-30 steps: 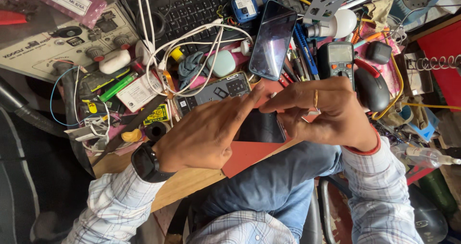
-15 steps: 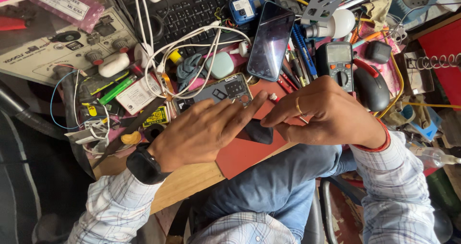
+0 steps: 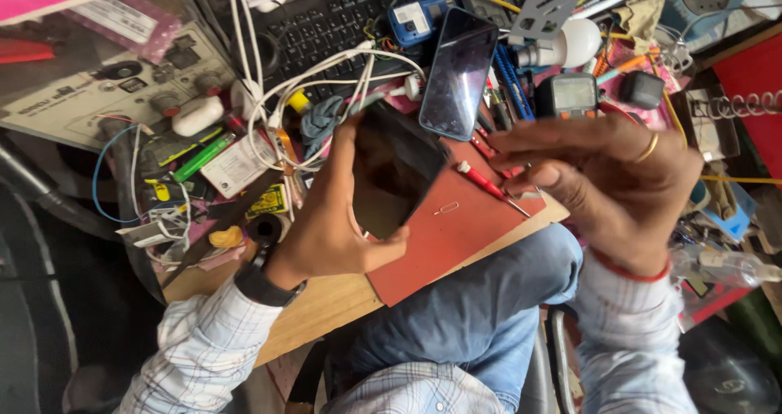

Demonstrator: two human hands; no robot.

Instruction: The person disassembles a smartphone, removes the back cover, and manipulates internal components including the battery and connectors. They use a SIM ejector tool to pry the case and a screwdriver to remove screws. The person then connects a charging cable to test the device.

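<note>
My left hand (image 3: 326, 231) grips a dark flat phone (image 3: 391, 170) by its lower edge and holds it tilted up over the red work mat (image 3: 456, 247). A black watch sits on that wrist. My right hand (image 3: 607, 174) hovers off the phone, to its right, with fingers loosely curled and apart and nothing visible in them. It wears a gold ring. Just under its fingertips a red-handled screwdriver (image 3: 485, 184) lies on the mat. A small metal pin (image 3: 445, 209) lies on the mat below the phone.
A second phone with a blue edge (image 3: 460, 72) leans behind the mat. Around it are a black keyboard (image 3: 326, 23), white cables (image 3: 326, 72), a meter with a screen (image 3: 570, 96), a white bulb (image 3: 574, 43) and a pile of tools. The wooden table edge (image 3: 326, 308) runs near my knees.
Both hands were on the dark phone flat on the mat. Now my right hand has let go and drawn right, and my left hand has lifted and tilted the phone.
</note>
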